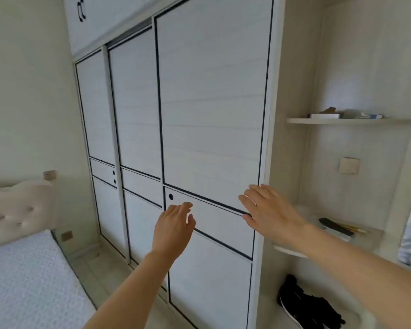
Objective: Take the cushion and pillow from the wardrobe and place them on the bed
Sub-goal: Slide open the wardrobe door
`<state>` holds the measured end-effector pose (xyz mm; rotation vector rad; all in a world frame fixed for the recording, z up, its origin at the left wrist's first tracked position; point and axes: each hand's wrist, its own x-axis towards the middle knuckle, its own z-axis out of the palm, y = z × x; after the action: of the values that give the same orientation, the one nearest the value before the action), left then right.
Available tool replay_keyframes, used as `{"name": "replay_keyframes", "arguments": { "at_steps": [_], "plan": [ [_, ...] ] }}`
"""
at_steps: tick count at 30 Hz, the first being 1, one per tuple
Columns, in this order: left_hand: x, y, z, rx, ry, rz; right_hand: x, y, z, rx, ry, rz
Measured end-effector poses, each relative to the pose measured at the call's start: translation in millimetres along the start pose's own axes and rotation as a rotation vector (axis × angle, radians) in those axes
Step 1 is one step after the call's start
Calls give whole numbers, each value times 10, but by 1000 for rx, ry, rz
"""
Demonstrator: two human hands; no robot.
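step: we reach for the shut wardrobe door (211, 115) | left hand (173, 225) and right hand (268, 207) unclenched, empty | cushion, pillow unseen, presumably inside | likely soft, light; we'd grip edges | bed (22, 281) left

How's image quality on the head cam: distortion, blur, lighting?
Head view: wide-angle bowing bends the wardrobe door lines and the wall shelf; soft, even daylight, no hard shadows or glare; whites look washed out; left hand and right hand slightly soft; bed edge detail smeared.
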<state>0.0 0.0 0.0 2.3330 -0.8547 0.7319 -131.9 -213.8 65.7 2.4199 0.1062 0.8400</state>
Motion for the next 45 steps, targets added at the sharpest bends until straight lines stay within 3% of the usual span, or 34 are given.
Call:
{"name": "replay_keyframes", "arguments": {
  "at_steps": [11, 20, 27, 34, 45],
  "plan": [
    [1096, 215, 1313, -190, -33, -96, 684, 987, 941, -60, -80, 24],
    [1710, 362, 2179, -318, -85, -216, 1335, 1417, 1622, -144, -117, -105],
    [2250, 490, 2622, -436, 3, -337, 1709, 1574, 1967, -251, -78, -233],
    [2439, 622, 2973, -533, 100, -351, 1778, 1629, 2206, -320, -66, -71],
    [2569, 691, 3248, -641, 186, -397, 1792, 1611, 2359, -642, -171, -125]
  ]
}}
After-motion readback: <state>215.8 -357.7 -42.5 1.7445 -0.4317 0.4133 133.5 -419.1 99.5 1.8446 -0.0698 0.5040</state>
